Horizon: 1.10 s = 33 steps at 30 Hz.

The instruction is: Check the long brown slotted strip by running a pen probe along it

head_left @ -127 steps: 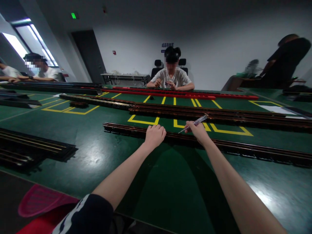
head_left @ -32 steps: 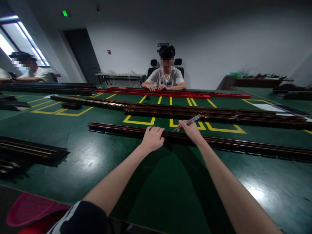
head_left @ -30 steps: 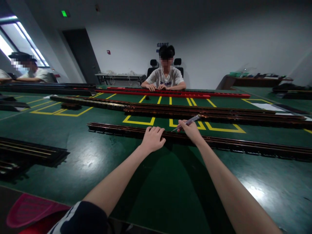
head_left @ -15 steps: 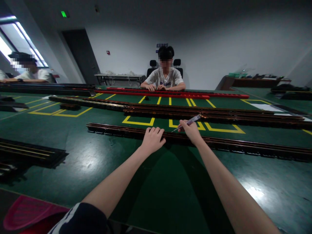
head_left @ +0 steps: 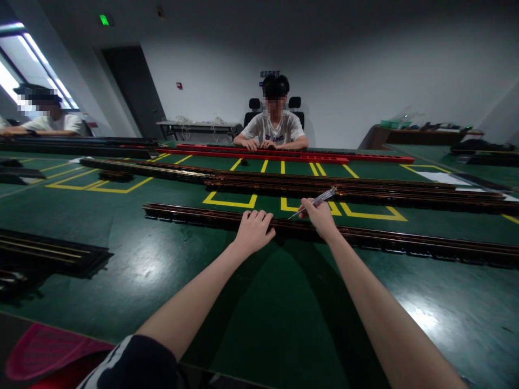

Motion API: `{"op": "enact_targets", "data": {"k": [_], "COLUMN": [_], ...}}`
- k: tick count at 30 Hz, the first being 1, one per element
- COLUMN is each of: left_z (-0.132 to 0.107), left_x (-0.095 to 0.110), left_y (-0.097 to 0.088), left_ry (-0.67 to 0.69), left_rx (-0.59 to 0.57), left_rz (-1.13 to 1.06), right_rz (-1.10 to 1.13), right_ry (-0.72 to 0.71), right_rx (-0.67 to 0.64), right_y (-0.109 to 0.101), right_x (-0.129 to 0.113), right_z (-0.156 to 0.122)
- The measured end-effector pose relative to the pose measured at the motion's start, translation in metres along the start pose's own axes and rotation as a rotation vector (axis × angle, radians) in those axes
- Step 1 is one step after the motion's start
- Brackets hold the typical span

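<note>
A long dark rail with copper-coloured edges (head_left: 194,214) lies crosswise on the green table in front of me. My left hand (head_left: 254,231) grips it near the middle, fingers curled over the top and thumb on the near side. In my right hand (head_left: 318,216) is a slim screwdriver (head_left: 323,197) with a clear, purplish handle. Its handle points up to the right, while the thin shaft slants down left to the rail beside my left hand. Whether the tip touches the rail is too small to tell.
Beyond, more dark rails (head_left: 344,186) lie across yellow tape markings (head_left: 231,203). Shorter dark pieces (head_left: 52,251) are at the left. A co-worker (head_left: 275,127) sits opposite behind red rails (head_left: 316,158); another person (head_left: 52,121) sits at far left. A pink chair (head_left: 52,351) stands lower left.
My right hand and the screwdriver have shifted very slightly to the right, so the shaft sits a little farther from my left hand. My left hand stays on the rail.
</note>
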<state>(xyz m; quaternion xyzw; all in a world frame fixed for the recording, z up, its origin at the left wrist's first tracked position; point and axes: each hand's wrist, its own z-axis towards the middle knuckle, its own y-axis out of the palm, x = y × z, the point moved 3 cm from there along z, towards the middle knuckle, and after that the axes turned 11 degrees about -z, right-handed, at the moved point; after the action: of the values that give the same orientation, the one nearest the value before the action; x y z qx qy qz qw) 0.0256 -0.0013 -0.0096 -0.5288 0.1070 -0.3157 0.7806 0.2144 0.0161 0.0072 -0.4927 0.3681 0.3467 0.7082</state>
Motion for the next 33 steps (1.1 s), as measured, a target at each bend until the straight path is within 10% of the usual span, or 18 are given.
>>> {"op": "enact_targets", "data": {"k": [33], "left_z": [0.003], "left_x": [0.003], "left_y": [-0.004], "left_ry": [-0.009], "left_rx": [-0.012], "left_rz": [0.032], "right_rz": [-0.116], "right_ry": [-0.059], "right_rx": [0.006], "right_y": [0.0], "right_x": [-0.01], "right_z": [-0.003]}}
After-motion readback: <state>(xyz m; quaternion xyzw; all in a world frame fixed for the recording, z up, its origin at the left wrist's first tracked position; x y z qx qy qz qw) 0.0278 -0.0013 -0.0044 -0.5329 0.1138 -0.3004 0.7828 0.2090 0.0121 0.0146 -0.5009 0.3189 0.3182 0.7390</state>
